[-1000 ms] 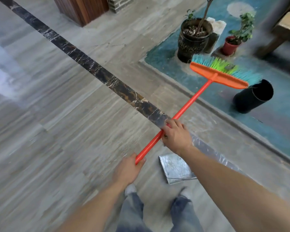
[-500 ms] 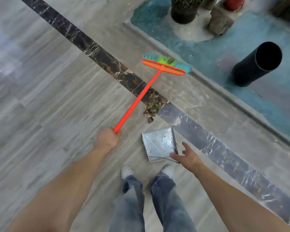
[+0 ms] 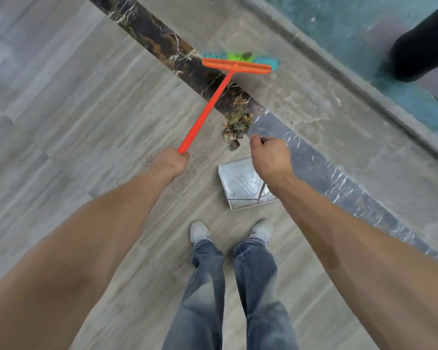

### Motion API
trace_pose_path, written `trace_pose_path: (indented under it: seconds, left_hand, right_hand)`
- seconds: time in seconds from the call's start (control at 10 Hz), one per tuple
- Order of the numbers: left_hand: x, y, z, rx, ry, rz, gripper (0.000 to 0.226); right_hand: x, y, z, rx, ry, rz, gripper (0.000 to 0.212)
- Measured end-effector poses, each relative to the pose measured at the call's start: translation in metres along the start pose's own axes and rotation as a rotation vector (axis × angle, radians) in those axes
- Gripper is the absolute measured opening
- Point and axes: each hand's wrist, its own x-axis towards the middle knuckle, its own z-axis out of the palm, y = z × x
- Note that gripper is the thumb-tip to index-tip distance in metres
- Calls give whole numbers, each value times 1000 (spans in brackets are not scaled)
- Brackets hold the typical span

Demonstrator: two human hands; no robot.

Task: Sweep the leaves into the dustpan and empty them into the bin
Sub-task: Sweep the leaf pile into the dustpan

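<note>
The left hand (image 3: 171, 161) has its fingers clenched around the near end of the orange broom (image 3: 214, 102), whose head rests far off on the dark marble strip (image 3: 149, 34) of the floor. The right hand (image 3: 269, 157) is closed on the thin upright handle of the metal dustpan (image 3: 238, 185), which sits on the floor just beyond the white shoes (image 3: 200, 232). The leaves (image 3: 237, 122) lie in a small pile between broom head and dustpan, just beyond its far edge. A black bin (image 3: 425, 49) lies at far right.

Leaves (image 3: 235, 122) between broom head (image 3: 237, 65) and dustpan (image 3: 240, 184), shoes (image 3: 199, 231) behind dustpan.
</note>
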Motion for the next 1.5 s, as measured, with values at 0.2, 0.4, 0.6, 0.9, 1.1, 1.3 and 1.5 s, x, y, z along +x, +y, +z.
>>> trace_pose_path:
  seconds: [0.2, 0.4, 0.6, 0.9, 1.1, 1.3, 1.5]
  left_hand:
    - [6, 0, -7, 60, -55, 17, 42]
    - [14, -2, -2, -34, -137, -11, 41]
    - [-9, -16, 22, -106, -299, -73, 44]
    - [-110, -61, 45, -169, -503, -231, 37]
    - [-189, -111, 59, -370, -581, -429, 40]
    - [-217, -152, 54, -139, -385, -222, 46]
    - [-214, -151, 10, -455, -440, -307, 43]
  right_hand:
    - [6, 16, 13, 17, -10, 24, 53]
    - [18, 8, 21, -9, -2, 31, 53]
    - [30, -2, 28, -91, -28, 27, 50]
    - [35, -13, 31, -184, -37, 37, 40]
    - [31, -19, 31, -207, -13, 9, 48]
    - [14, -16, 21, -196, 6, 19, 47]
    - [-17, 11, -1, -98, 4, 26, 53]
